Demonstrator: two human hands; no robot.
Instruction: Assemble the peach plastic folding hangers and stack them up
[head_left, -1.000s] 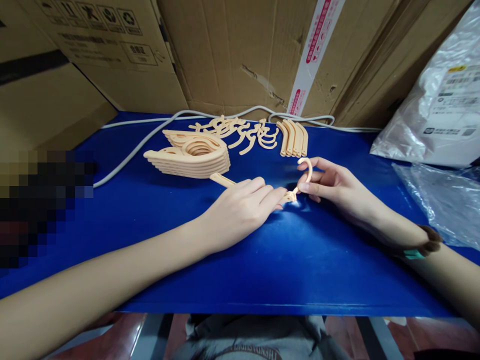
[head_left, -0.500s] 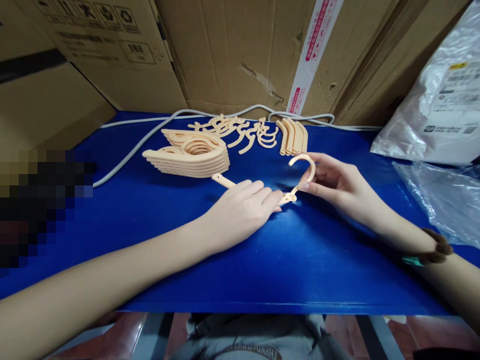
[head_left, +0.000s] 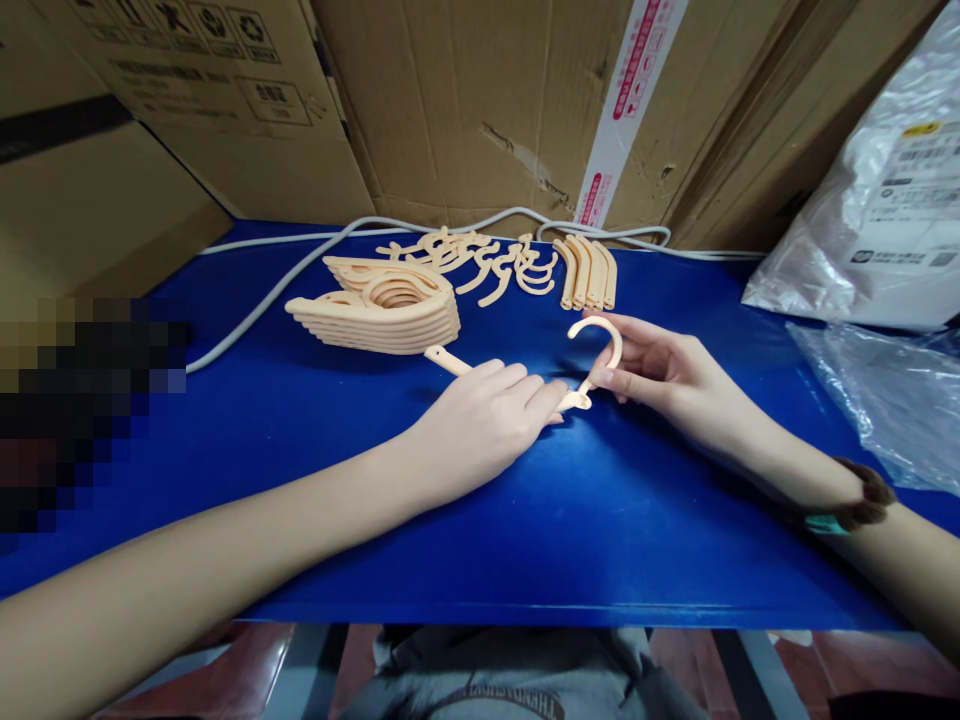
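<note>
My left hand [head_left: 495, 415] is closed over a peach-coloured hanger arm [head_left: 448, 361], one end of which sticks out to the left past my knuckles. Between the thumb and fingers of my right hand [head_left: 652, 365] is a curved hanger hook [head_left: 613, 345] of the same colour. The hook's lower end meets the arm piece just beyond my left fingertips; whether the two are locked together I cannot tell. Behind my left hand lies a neat stack of hanger pieces [head_left: 375, 325]. Most of the held arm is hidden under my left hand.
Loose hooks [head_left: 491, 275] lie scattered at the back of the blue table [head_left: 450, 560], beside a row of curved arm pieces [head_left: 589, 275]. A grey cable [head_left: 300, 270] runs behind them. Cardboard boxes [head_left: 465, 100] wall the back; a plastic-wrapped parcel [head_left: 877, 210] stands at right.
My right hand has shifted slightly left, tilting the hook leftward and turning the joint end of the arm piece a little. My left hand stays in place.
</note>
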